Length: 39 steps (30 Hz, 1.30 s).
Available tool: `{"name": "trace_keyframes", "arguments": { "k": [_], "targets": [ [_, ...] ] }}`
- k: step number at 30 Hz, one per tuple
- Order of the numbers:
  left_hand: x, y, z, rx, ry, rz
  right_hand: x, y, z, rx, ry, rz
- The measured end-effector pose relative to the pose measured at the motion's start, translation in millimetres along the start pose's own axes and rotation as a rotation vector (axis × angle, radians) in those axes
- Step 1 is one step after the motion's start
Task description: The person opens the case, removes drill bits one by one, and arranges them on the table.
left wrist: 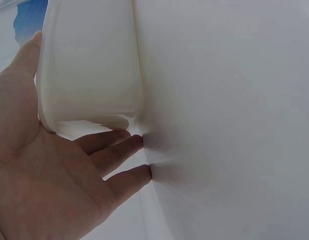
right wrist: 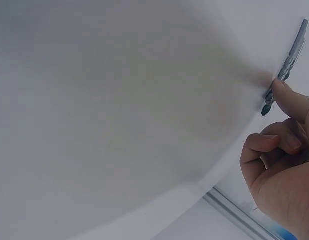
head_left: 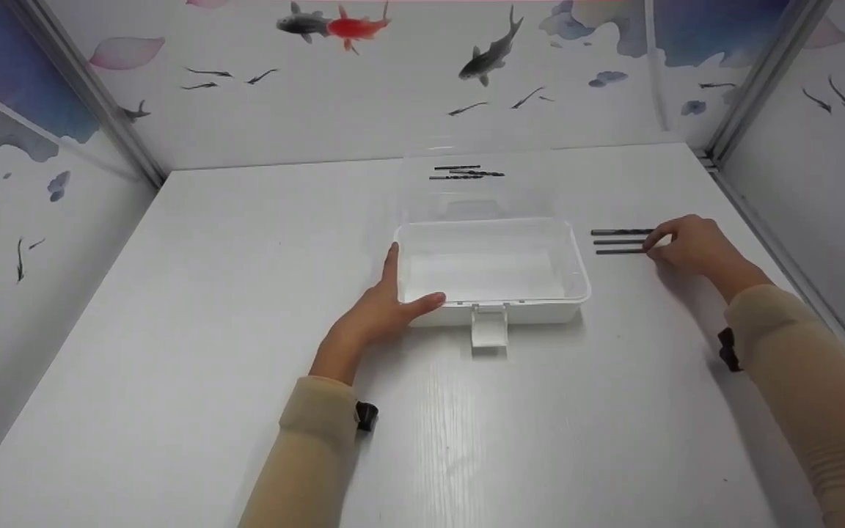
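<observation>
Spread left hand (head_left: pixel 375 312) contacts plastic case (head_left: pixel 540 314); right hand (head_left: pixel 695 248) touches three-o'clock drill bits (head_left: pixel 619 242), likely rigid, best held mid-length, pinch unverifiable.

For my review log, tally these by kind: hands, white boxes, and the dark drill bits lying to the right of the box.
Hands (left hand, right hand): 2
White box: 1
Drill bits by the right hand: 3
Total: 6
</observation>
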<state>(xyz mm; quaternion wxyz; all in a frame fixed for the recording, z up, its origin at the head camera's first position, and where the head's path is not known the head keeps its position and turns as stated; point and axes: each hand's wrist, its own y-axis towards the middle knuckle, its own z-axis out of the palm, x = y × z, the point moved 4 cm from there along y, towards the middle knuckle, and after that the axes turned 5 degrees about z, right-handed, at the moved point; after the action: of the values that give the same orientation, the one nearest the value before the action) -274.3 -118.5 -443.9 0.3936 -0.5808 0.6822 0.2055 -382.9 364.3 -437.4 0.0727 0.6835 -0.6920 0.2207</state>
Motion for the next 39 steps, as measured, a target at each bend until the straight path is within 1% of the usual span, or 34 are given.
{"name": "trace_keyframes", "arguments": {
  "k": [9,14,18,21,26,33,36,39],
  "targets": [
    [-0.9,-1.6,0.8,0.003,-0.012,-0.017,0.7,-2.3,-6.8,0.021,0.006,0.006],
    [-0.8,0.0,0.3,0.006,0.002,-0.012,6.1,-5.4,-20.0,0.007,-0.002,-0.015],
    [-0.6,1.4,-0.3,0.005,0.002,-0.002,17.4,-7.0,-34.2,0.014,-0.019,-0.031],
    [0.4,1.4,-0.3,0.006,0.002,-0.003,28.0,-6.4,-45.8,0.017,-0.032,-0.039],
    [3.2,2.2,0.2,0.005,0.010,-0.007,49.5,-5.1,-68.4,0.019,-0.023,-0.046],
    [1.3,1.7,0.3,0.003,0.008,0.013,86.4,-3.6,-101.8,-0.005,-0.041,-0.040],
    [-0.5,0.7,-0.1,0.004,0.008,0.011,104.2,-3.7,-109.7,-0.017,-0.045,-0.048],
    [-0.7,0.1,0.9,0.006,0.003,0.006,122.2,-4.1,-112.0,-0.022,-0.037,-0.054]
  ]
}}
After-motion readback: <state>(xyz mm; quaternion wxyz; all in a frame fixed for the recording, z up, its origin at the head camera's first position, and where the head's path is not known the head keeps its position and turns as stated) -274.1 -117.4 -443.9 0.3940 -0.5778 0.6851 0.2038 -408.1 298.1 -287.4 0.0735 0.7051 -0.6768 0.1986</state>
